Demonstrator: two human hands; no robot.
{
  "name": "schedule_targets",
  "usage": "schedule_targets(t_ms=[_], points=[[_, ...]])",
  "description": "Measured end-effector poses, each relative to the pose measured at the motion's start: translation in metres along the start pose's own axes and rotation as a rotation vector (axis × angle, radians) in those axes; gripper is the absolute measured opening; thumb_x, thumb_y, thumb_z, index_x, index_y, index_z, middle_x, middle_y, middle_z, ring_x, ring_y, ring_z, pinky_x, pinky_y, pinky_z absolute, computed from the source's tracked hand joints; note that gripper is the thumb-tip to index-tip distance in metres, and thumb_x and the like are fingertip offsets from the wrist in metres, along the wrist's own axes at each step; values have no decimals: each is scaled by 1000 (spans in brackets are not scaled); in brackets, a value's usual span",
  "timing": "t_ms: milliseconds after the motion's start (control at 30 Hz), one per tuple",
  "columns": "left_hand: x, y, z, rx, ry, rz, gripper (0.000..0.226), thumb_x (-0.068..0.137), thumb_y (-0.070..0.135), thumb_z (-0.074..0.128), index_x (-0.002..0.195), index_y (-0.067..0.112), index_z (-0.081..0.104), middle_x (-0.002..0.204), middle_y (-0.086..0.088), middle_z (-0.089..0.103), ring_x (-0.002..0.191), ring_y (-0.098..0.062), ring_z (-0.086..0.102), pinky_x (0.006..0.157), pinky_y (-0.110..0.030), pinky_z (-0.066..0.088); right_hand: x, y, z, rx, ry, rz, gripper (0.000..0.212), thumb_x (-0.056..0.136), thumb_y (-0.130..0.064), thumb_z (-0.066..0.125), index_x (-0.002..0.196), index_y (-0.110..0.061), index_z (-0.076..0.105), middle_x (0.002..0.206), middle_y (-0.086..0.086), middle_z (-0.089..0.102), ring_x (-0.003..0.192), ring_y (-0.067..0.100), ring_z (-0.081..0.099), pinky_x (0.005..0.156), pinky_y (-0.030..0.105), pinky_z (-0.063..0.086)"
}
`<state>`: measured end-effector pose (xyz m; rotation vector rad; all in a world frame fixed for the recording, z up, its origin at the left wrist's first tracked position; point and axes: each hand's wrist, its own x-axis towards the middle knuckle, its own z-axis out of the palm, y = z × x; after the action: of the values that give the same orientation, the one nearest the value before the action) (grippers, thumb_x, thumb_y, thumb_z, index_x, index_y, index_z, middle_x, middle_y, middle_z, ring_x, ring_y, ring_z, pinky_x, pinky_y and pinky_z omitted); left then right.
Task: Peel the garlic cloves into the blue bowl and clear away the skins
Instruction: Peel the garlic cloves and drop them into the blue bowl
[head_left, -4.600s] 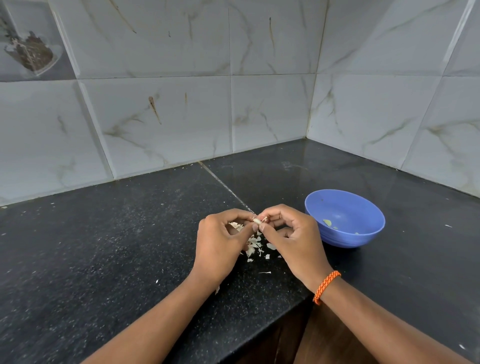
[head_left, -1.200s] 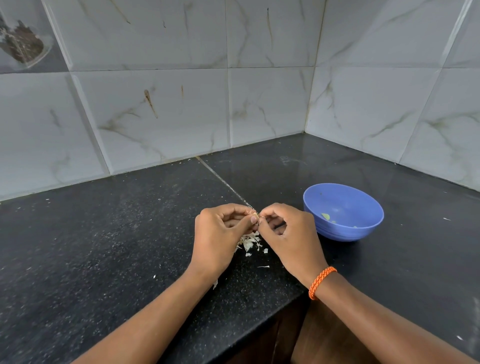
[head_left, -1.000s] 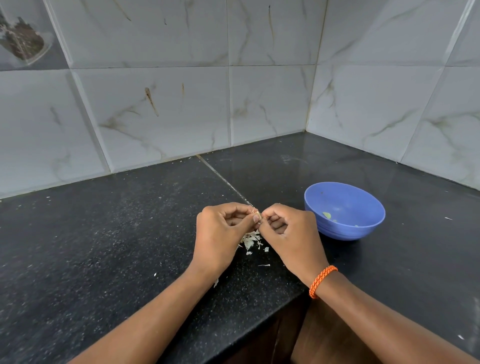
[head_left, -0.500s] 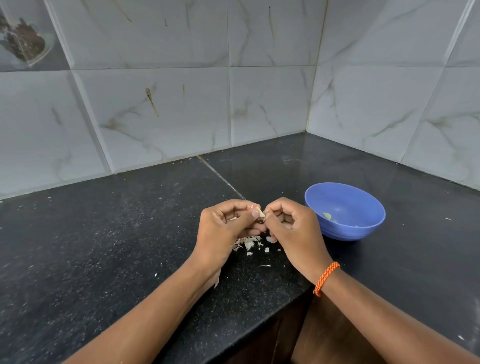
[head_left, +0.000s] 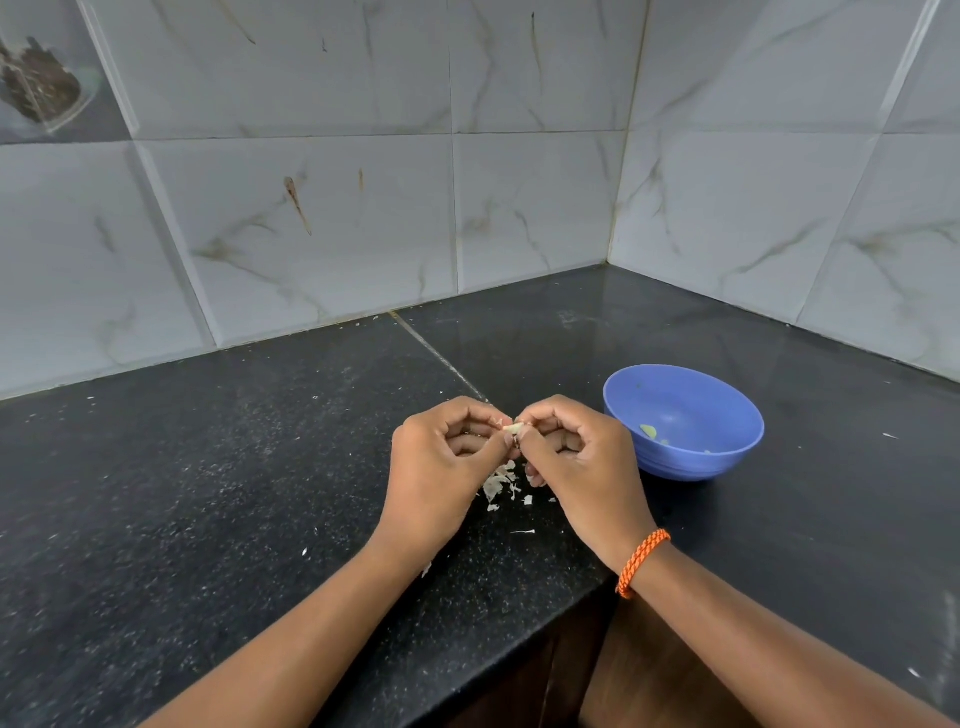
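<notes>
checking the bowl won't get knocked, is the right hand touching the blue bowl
Apart. The head view shows a strip of black countertop between the right hand and the blue bowl.

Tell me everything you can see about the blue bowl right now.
The blue bowl is round, matte and plastic-looking, with faint ridges around its lower wall. It stands upright on the black speckled counter, just right of the right hand, which appears not to touch it. Inside lie a few small pale yellow-green bits, too small to identify. Both hands pinch a garlic clove beside it.
</notes>
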<state>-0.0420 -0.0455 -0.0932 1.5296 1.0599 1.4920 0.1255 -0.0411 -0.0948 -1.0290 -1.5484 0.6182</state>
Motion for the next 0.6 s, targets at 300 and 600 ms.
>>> schedule_targets(t_ms=[300, 600], points=[[-3, 0, 4, 154, 27, 72, 4, 93, 14, 86, 96, 17, 85, 89, 6, 83, 85, -11, 81, 82, -35, 67, -1, 1, 1, -19, 38, 17, 10, 96, -8, 73, 96, -15, 80, 75, -5, 78, 69, 16, 77, 64, 39, 66], [-4, 2, 4, 191, 28, 100, 5, 94, 12, 84, 96, 16, 87, 87, 9, 83, 84, -8, 80, 81, -28, 65, -1, 3, 3, -72, 57, -15, 4, 94, -12, 77, 94, -14, 81, 74, -6, 77, 70, 15, 77, 64, 42, 66]])
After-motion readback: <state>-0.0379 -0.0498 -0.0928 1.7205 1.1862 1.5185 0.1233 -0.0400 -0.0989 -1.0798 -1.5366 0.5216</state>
